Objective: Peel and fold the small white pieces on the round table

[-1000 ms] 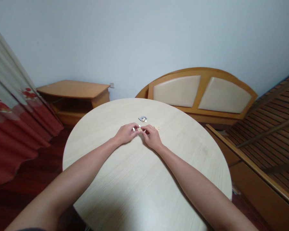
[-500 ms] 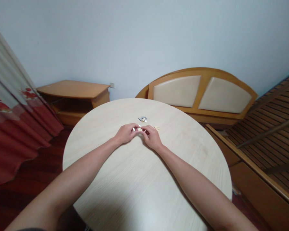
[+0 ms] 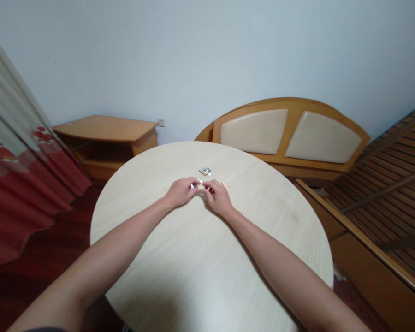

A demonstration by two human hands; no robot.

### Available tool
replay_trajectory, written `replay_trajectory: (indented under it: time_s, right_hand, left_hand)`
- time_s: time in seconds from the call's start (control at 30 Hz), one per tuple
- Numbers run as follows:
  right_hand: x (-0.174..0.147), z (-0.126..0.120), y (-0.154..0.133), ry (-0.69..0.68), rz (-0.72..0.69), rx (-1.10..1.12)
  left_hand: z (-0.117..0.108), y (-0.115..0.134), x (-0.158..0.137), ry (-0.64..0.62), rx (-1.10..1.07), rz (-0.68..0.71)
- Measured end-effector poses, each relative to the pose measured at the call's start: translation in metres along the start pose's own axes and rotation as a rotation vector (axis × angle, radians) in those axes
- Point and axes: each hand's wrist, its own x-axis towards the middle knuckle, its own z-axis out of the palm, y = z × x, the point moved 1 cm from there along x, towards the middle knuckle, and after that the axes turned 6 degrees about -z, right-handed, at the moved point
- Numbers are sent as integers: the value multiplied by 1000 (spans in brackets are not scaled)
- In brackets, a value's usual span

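Note:
My left hand [image 3: 181, 190] and my right hand [image 3: 218, 195] meet over the round table. Between their fingertips they pinch a small cream-coloured piece [image 3: 200, 187]; fingers cover much of it, and its kind is too small to make out. Just beyond the hands lies a little heap of grey, dark and tan pieces [image 3: 204, 171]. A second group of cream pieces [image 3: 225, 185] lies on the table right by my right hand, partly hidden behind it.
The pale round table [image 3: 200, 258] fills the middle. Behind it stand a low wooden cabinet [image 3: 105, 128] and a padded headboard [image 3: 254, 131]. A slatted bed frame [image 3: 390, 184] is at the right, a red and white curtain [image 3: 24, 184] at the left.

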Motion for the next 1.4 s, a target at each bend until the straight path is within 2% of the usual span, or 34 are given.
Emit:
replay_trajectory:
  time_s: [0.63,0.73,0.8,0.9,1.03,1.1,1.2,1.4]
  right_hand:
    - [0,1,-2,-12,22,-5]
    - [2,-4,6,2,32,-8]
    - [3,-14,19,50,111,-51]
    - [1,-37,49,152,359,-210]
    - [-7,-59,79,120,621,-378]
    - [-9,-61,83,54,660,-433]
    - [-8,-58,80,-27,641,-484]
    - [-8,-54,78,-36,632,-461]
  left_hand:
    - [0,0,0,10,29,-50]
    - [0,-2,1,24,35,-64]
    - [0,-3,1,36,38,-82]
    - [0,-4,2,46,38,-98]
    - [0,-6,2,37,35,-100]
    - [1,-6,2,33,34,-104]
    - [0,-7,2,34,35,-110]
    - [0,-6,2,26,37,-106]
